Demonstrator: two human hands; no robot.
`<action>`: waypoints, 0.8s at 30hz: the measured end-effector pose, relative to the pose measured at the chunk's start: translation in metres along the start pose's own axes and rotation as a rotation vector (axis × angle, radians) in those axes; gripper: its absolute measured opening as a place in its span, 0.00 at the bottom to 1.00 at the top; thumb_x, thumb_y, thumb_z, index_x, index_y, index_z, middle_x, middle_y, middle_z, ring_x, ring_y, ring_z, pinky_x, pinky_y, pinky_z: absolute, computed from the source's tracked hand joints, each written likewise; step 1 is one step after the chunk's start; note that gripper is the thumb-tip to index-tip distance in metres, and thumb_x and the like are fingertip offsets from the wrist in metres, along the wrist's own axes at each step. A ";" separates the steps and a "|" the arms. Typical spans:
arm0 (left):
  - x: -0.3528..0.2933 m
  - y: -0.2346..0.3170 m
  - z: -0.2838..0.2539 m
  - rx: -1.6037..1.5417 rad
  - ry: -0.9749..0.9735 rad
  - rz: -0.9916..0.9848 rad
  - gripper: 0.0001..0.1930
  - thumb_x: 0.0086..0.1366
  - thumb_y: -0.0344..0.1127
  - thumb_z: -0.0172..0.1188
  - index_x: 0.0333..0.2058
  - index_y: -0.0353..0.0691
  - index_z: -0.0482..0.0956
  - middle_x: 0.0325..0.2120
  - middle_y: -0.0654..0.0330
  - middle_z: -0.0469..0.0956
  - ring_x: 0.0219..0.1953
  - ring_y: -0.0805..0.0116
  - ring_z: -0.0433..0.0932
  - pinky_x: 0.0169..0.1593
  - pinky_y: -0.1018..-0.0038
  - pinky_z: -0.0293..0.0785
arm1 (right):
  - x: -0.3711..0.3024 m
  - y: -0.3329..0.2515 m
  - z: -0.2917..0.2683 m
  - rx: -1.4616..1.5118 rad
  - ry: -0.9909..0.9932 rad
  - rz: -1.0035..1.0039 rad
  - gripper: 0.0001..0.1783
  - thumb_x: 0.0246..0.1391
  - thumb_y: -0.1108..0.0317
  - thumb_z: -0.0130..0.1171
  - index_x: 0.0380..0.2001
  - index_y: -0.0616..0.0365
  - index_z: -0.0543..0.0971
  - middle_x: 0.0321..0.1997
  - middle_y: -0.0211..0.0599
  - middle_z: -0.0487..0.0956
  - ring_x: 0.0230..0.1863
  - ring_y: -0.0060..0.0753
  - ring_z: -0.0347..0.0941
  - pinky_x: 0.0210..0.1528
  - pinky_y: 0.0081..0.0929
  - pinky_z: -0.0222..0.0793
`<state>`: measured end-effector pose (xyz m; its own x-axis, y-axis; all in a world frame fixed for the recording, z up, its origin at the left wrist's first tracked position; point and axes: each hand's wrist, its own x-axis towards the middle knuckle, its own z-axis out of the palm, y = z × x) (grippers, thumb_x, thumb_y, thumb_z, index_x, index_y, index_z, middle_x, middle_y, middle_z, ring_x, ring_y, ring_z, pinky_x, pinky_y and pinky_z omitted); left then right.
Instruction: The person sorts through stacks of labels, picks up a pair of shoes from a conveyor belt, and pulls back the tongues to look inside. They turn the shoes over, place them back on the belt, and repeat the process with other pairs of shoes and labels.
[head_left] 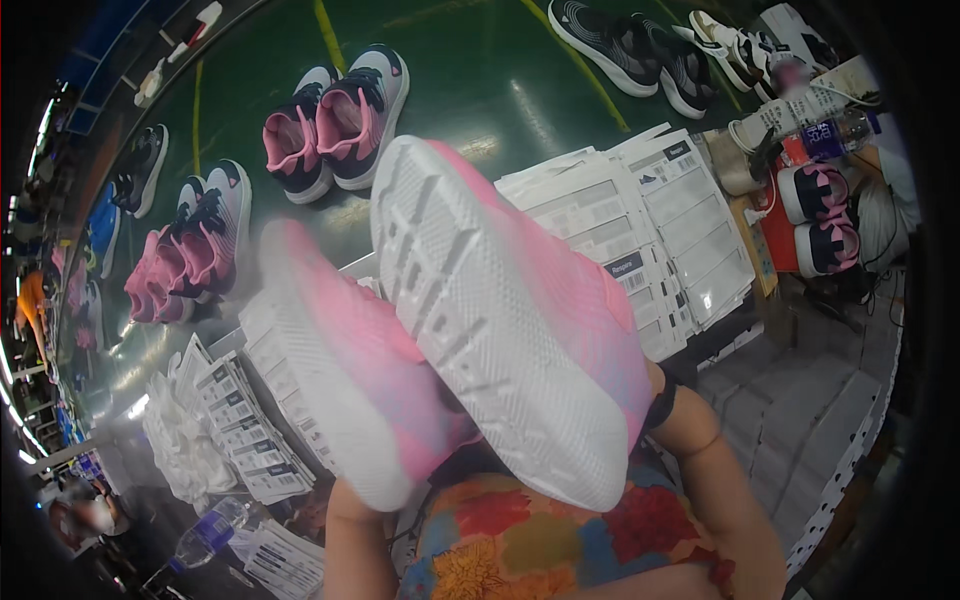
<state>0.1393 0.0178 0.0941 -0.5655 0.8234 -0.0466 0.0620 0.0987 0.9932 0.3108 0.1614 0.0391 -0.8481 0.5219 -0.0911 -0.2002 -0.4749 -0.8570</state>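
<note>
Two pink-and-lilac sneakers with white soles are raised close in front of me, soles partly turned toward me. My left forearm (352, 545) runs up behind the left sneaker (365, 350), which is smeared by motion. From the right, my right forearm (715, 470) reaches behind the right sneaker (500, 330), whose patterned white sole shows in full. Each hand holds one sneaker up; the fingers are hidden behind the shoes. Beneath the sneakers lie stacks of printed label sheets (690, 235).
On the green conveyor belt (480, 60) stand pink-and-navy sneakers (340, 120), another such pair (195, 235) and black sneakers (625, 55). Left of me are crumpled white paper (185, 435), more label sheets (250, 425) and a bottle (215, 530). A person (890, 170) is at the right.
</note>
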 end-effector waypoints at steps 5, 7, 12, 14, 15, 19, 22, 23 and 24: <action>0.025 -0.003 0.025 0.218 -0.470 0.023 0.23 0.54 0.27 0.58 0.51 0.34 0.76 0.47 0.44 0.76 0.46 0.42 0.78 0.52 0.63 0.74 | 0.010 -0.012 -0.013 -0.009 0.058 -0.059 0.39 0.54 0.66 0.64 0.66 0.63 0.60 0.64 0.42 0.68 0.65 0.34 0.62 0.67 0.32 0.55; 0.029 0.004 0.025 0.309 -0.545 0.094 0.20 0.51 0.25 0.58 0.46 0.36 0.79 0.45 0.41 0.75 0.44 0.38 0.75 0.51 0.62 0.73 | 0.017 -0.021 -0.018 -0.011 0.078 -0.091 0.37 0.54 0.67 0.63 0.65 0.63 0.61 0.63 0.41 0.69 0.63 0.33 0.64 0.66 0.31 0.58; 0.046 0.012 -0.033 1.476 0.173 0.081 0.38 0.45 0.30 0.71 0.58 0.47 0.69 0.68 0.50 0.53 0.69 0.37 0.49 0.66 0.45 0.51 | 0.017 -0.053 -0.041 -0.049 0.180 -0.157 0.33 0.54 0.69 0.63 0.62 0.64 0.65 0.58 0.40 0.73 0.58 0.32 0.70 0.61 0.30 0.64; 0.056 -0.015 -0.088 1.653 0.218 -0.108 0.39 0.44 0.32 0.72 0.58 0.47 0.68 0.69 0.49 0.51 0.67 0.34 0.51 0.64 0.42 0.53 | 0.028 -0.066 -0.045 -0.046 0.176 -0.186 0.32 0.53 0.70 0.63 0.61 0.65 0.67 0.57 0.40 0.75 0.56 0.32 0.72 0.59 0.29 0.66; 0.060 -0.019 -0.104 1.637 0.109 -0.080 0.38 0.45 0.33 0.72 0.58 0.44 0.68 0.67 0.48 0.53 0.65 0.34 0.53 0.62 0.44 0.55 | 0.034 -0.070 -0.048 -0.040 0.176 -0.201 0.31 0.53 0.70 0.63 0.60 0.65 0.67 0.56 0.40 0.76 0.55 0.32 0.73 0.58 0.29 0.68; 0.081 -0.029 -0.143 1.524 -0.062 0.136 0.33 0.46 0.34 0.71 0.52 0.38 0.68 0.59 0.47 0.63 0.58 0.38 0.62 0.56 0.51 0.63 | 0.076 -0.092 -0.070 -0.106 0.284 -0.259 0.26 0.53 0.72 0.61 0.56 0.66 0.72 0.50 0.38 0.80 0.48 0.30 0.78 0.52 0.27 0.73; 0.105 -0.048 -0.180 1.427 0.067 0.071 0.29 0.43 0.34 0.68 0.47 0.39 0.69 0.51 0.51 0.69 0.55 0.42 0.65 0.51 0.57 0.64 | 0.146 -0.113 -0.126 -0.746 0.455 -0.463 0.20 0.53 0.72 0.59 0.51 0.64 0.76 0.43 0.42 0.83 0.41 0.34 0.81 0.46 0.29 0.76; 0.113 -0.044 -0.173 1.516 0.125 0.120 0.27 0.43 0.36 0.69 0.42 0.39 0.67 0.42 0.52 0.72 0.49 0.47 0.70 0.47 0.59 0.65 | 0.156 -0.112 -0.154 -1.049 0.427 -0.433 0.19 0.52 0.71 0.60 0.49 0.62 0.78 0.40 0.44 0.83 0.40 0.38 0.81 0.45 0.32 0.76; 0.118 -0.042 -0.175 1.516 0.115 0.133 0.27 0.43 0.36 0.69 0.42 0.39 0.67 0.42 0.52 0.72 0.49 0.47 0.70 0.47 0.59 0.65 | 0.164 -0.109 -0.161 -1.340 0.373 -0.384 0.18 0.51 0.69 0.60 0.46 0.61 0.80 0.38 0.47 0.83 0.39 0.43 0.81 0.44 0.34 0.75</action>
<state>-0.0732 0.0129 0.0659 -0.5425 0.8327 0.1105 0.8331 0.5503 -0.0567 0.2727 0.4126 0.0359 -0.6313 0.7131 0.3049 0.3983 0.6355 -0.6615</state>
